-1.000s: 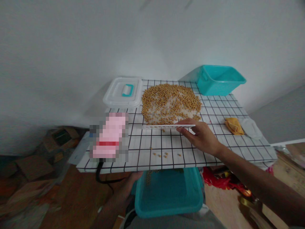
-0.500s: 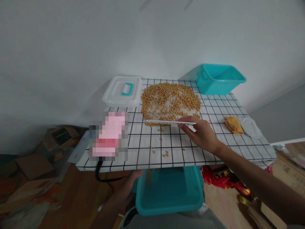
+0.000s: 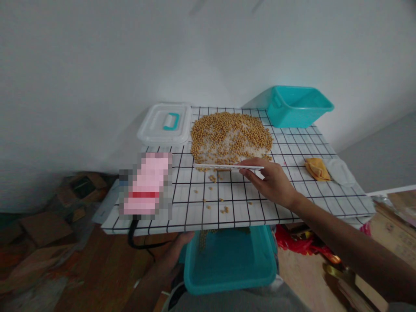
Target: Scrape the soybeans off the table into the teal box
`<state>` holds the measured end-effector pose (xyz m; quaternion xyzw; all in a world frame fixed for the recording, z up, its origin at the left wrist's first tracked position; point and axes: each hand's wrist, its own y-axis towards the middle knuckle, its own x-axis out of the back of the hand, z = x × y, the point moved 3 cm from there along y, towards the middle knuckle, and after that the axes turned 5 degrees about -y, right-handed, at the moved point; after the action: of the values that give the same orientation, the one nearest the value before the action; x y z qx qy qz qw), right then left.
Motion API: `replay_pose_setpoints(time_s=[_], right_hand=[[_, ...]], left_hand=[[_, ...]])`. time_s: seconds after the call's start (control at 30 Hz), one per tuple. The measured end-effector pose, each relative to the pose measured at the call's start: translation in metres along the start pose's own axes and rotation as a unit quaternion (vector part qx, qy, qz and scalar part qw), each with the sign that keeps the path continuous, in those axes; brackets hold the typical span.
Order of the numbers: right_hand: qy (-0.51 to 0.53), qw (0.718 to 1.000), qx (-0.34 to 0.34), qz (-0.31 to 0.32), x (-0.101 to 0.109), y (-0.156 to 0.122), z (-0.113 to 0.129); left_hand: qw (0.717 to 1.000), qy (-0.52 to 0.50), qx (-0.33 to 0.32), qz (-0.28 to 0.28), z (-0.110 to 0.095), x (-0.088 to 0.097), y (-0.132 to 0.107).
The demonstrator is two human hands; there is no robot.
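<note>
Grid-checked tabletop (image 3: 325,197): my right hand (image 3: 273,184) pinches long white plastic strip (image 3: 224,166), axis left–right, yellow soybean pile (image 3: 230,136) just beyond it. Left hand (image 3: 177,251) at teal plastic tub (image 3: 230,264) below; I cannot tell its grip.

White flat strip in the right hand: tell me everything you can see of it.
The white flat plastic strip is long, thin and plain, seen almost edge-on. It lies level, running left to right along the near edge of the pile of tan beans, just over the black-checked white table cover. The right hand pinches its right end, thumb on top and fingers below, while its left end is free. Whether its lower edge touches the cover cannot be told.
</note>
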<state>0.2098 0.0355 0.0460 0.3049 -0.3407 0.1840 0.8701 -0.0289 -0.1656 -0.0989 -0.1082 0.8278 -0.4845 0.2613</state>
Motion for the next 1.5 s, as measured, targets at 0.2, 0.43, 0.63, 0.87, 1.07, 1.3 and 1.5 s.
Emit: replay_pose_setpoints(time_s=[0.2, 0.43, 0.63, 0.87, 1.07, 1.3, 1.5], right_hand=[[0.037, 0.999, -0.019, 0.027, 0.001, -0.006, 0.003], [0.066, 0.996, -0.025, 0.054, 0.002, -0.013, 0.006], [0.070, 0.995, -0.033, 0.064, 0.002, -0.020, 0.008], [0.114, 0.989, -0.006, 0.096, 0.005, -0.025, 0.014], [0.131, 0.983, 0.008, 0.132, 0.009, -0.030, 0.012], [0.146, 0.977, 0.002, 0.157, 0.016, -0.035, 0.013], [0.159, 0.972, -0.013, 0.170, 0.017, -0.046, 0.019]], left_hand=[[1.000, -0.013, 0.007, 0.002, 0.000, -0.001, 0.000], [1.000, -0.021, 0.005, -0.001, -0.002, -0.006, -0.002], [0.999, -0.035, 0.016, 0.020, -0.002, -0.005, -0.001], [1.000, -0.013, -0.005, 0.022, -0.002, 0.001, 0.003], [0.999, -0.001, -0.020, 0.029, -0.002, 0.000, 0.001], [1.000, 0.000, -0.014, 0.022, -0.003, -0.002, 0.001], [0.999, 0.010, -0.023, 0.032, -0.003, -0.001, 0.002]])
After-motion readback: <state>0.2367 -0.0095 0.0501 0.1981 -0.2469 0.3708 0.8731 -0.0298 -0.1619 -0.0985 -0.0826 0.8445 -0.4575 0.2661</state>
